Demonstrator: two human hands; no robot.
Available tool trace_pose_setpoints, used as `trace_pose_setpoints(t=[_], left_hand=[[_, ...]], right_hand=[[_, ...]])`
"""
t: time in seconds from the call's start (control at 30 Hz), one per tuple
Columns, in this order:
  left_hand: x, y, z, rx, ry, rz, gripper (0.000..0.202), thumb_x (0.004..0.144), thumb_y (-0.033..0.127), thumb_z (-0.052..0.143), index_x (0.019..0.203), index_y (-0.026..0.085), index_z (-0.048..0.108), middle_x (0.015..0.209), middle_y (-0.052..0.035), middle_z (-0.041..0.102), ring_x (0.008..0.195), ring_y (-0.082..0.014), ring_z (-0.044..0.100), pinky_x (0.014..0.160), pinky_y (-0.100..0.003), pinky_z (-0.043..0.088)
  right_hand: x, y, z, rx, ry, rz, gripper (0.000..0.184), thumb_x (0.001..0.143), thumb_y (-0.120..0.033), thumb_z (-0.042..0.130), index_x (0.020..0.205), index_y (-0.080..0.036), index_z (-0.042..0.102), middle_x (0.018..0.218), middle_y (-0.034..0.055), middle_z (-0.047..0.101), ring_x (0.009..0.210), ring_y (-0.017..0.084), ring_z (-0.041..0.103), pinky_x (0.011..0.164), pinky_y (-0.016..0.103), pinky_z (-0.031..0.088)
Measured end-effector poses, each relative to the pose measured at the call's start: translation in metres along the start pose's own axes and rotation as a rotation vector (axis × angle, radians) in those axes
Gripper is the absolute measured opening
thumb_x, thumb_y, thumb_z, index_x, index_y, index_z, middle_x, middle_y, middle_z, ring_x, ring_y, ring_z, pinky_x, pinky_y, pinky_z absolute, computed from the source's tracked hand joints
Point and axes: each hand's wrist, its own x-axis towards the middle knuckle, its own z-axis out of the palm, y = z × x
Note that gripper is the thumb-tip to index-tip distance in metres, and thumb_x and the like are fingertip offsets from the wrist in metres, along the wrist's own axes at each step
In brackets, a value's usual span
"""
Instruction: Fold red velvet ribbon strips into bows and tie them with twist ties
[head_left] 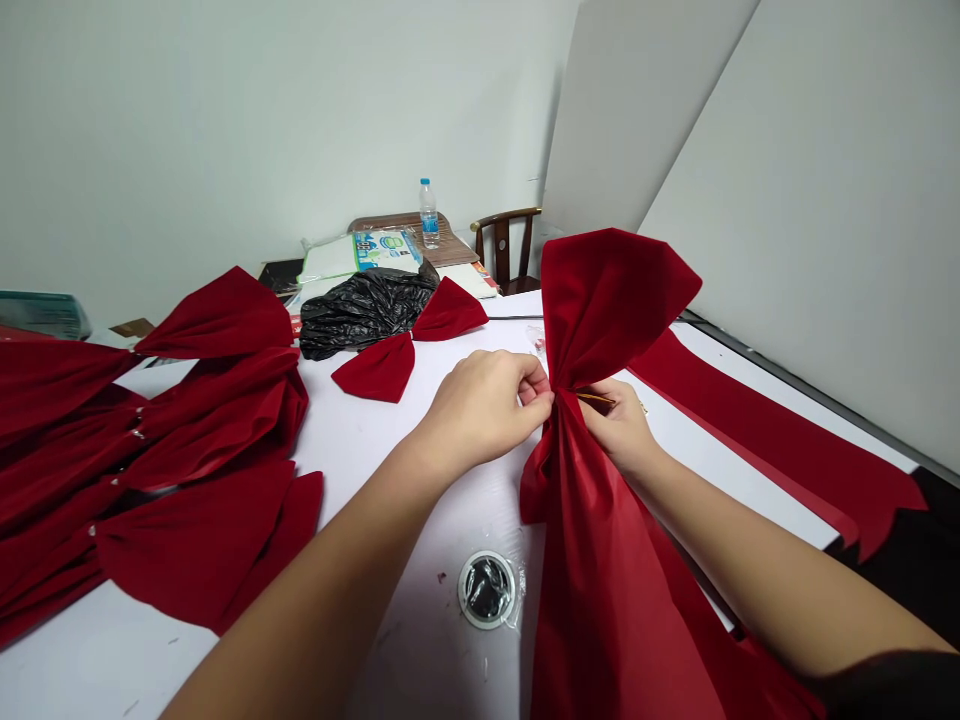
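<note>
A large red velvet bow (pixel 600 300) stands upright in front of me, gathered at its waist, its lower half (pixel 600 580) draping toward me. My left hand (pixel 487 405) pinches the gathered waist from the left, fingers closed on the cloth. My right hand (pixel 619 425) grips the same waist from the right, partly hidden behind the fabric. A thin gold wire (pixel 596 398) pokes out at the pinch by my right fingers.
Several finished red bows (pixel 187 440) lie piled at the left on the white table (pixel 390 470). A smaller red bow (pixel 409 345) rests by a black plastic bag (pixel 360 310). Red ribbon strips (pixel 780 440) lie right. A round metal spool (pixel 487 588), water bottle (pixel 428 212) and chair (pixel 510 245) are also visible.
</note>
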Motion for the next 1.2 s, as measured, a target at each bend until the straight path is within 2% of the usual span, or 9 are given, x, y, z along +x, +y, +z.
trace_pose_setpoints(t=[0.17, 0.27, 0.43, 0.7, 0.83, 0.93, 1.0, 1.1, 1.2], left_hand=[[0.001, 0.000, -0.001, 0.016, 0.006, 0.007, 0.009, 0.080, 0.026, 0.063, 0.077, 0.022, 0.070, 0.077, 0.0029, 0.072, 0.073, -0.0157, 0.062, 0.064, -0.028, 0.040], [0.001, -0.001, -0.003, 0.015, 0.007, 0.026, 0.010, 0.081, 0.026, 0.063, 0.077, 0.022, 0.071, 0.078, 0.0024, 0.073, 0.074, -0.0158, 0.062, 0.064, -0.028, 0.041], [0.000, -0.002, -0.009, -0.009, -0.001, 0.039, 0.010, 0.081, 0.025, 0.063, 0.077, 0.022, 0.072, 0.077, 0.0024, 0.072, 0.073, -0.0151, 0.062, 0.066, -0.028, 0.042], [0.005, -0.015, -0.016, -0.177, 0.079, -0.009, 0.019, 0.089, 0.031, 0.061, 0.088, 0.017, 0.072, 0.088, -0.0024, 0.073, 0.075, -0.0139, 0.063, 0.068, -0.027, 0.045], [0.009, -0.020, -0.001, -0.356, -0.066, 0.080, 0.020, 0.090, 0.016, 0.052, 0.098, 0.015, 0.070, 0.103, -0.0040, 0.072, 0.089, -0.0141, 0.063, 0.079, -0.026, 0.049], [0.010, -0.023, 0.010, -0.516, -0.114, 0.139, 0.036, 0.081, 0.001, 0.044, 0.103, 0.015, 0.069, 0.115, -0.0052, 0.069, 0.099, -0.0137, 0.063, 0.089, -0.025, 0.051], [0.010, -0.024, 0.014, -0.581, -0.153, 0.157, 0.039, 0.076, -0.003, 0.040, 0.096, 0.015, 0.068, 0.110, -0.0049, 0.069, 0.093, -0.0124, 0.063, 0.089, -0.026, 0.052], [0.008, -0.027, 0.014, -0.540, -0.303, 0.249, 0.032, 0.074, -0.004, 0.037, 0.076, 0.016, 0.062, 0.091, -0.0015, 0.069, 0.079, -0.0112, 0.062, 0.086, -0.025, 0.052], [0.006, -0.028, 0.009, -0.429, -0.395, 0.307, 0.030, 0.075, -0.003, 0.039, 0.069, 0.017, 0.059, 0.080, 0.0003, 0.067, 0.081, -0.0127, 0.063, 0.087, -0.024, 0.051]], right_hand=[[0.000, 0.000, 0.001, -0.028, 0.048, 0.010, 0.043, 0.070, -0.054, 0.085, 0.068, -0.016, 0.067, 0.066, 0.0028, 0.065, 0.064, 0.016, 0.062, 0.061, 0.026, 0.053], [-0.001, 0.001, 0.002, -0.006, 0.087, 0.013, 0.043, 0.066, -0.055, 0.088, 0.071, -0.017, 0.068, 0.067, 0.0024, 0.065, 0.064, 0.016, 0.063, 0.062, 0.027, 0.054], [-0.002, 0.004, 0.001, 0.015, 0.081, 0.076, 0.046, 0.071, -0.061, 0.083, 0.078, -0.017, 0.071, 0.074, 0.0061, 0.070, 0.069, 0.019, 0.067, 0.068, 0.031, 0.056], [-0.002, -0.001, 0.000, 0.072, 0.091, 0.246, 0.043, 0.065, -0.047, 0.091, 0.086, -0.017, 0.068, 0.082, 0.0079, 0.072, 0.070, 0.020, 0.068, 0.069, 0.032, 0.059], [-0.006, -0.002, -0.002, 0.114, -0.052, 0.317, 0.043, 0.065, -0.039, 0.093, 0.091, -0.017, 0.066, 0.090, 0.0101, 0.073, 0.080, 0.024, 0.072, 0.075, 0.035, 0.062], [-0.009, 0.001, -0.003, 0.226, -0.207, 0.335, 0.043, 0.070, -0.043, 0.090, 0.091, -0.019, 0.061, 0.091, 0.0102, 0.073, 0.080, 0.024, 0.073, 0.074, 0.037, 0.063], [-0.010, 0.003, -0.003, 0.278, -0.280, 0.340, 0.045, 0.072, -0.048, 0.088, 0.090, -0.019, 0.059, 0.088, 0.0090, 0.072, 0.076, 0.023, 0.072, 0.073, 0.038, 0.063], [-0.012, 0.003, -0.002, 0.292, -0.346, 0.363, 0.047, 0.068, -0.044, 0.091, 0.095, -0.020, 0.060, 0.086, 0.0076, 0.072, 0.074, 0.022, 0.072, 0.068, 0.034, 0.062], [-0.013, 0.000, 0.001, 0.267, -0.379, 0.382, 0.046, 0.067, -0.042, 0.091, 0.095, -0.017, 0.065, 0.087, 0.0103, 0.073, 0.074, 0.023, 0.072, 0.065, 0.032, 0.061]])
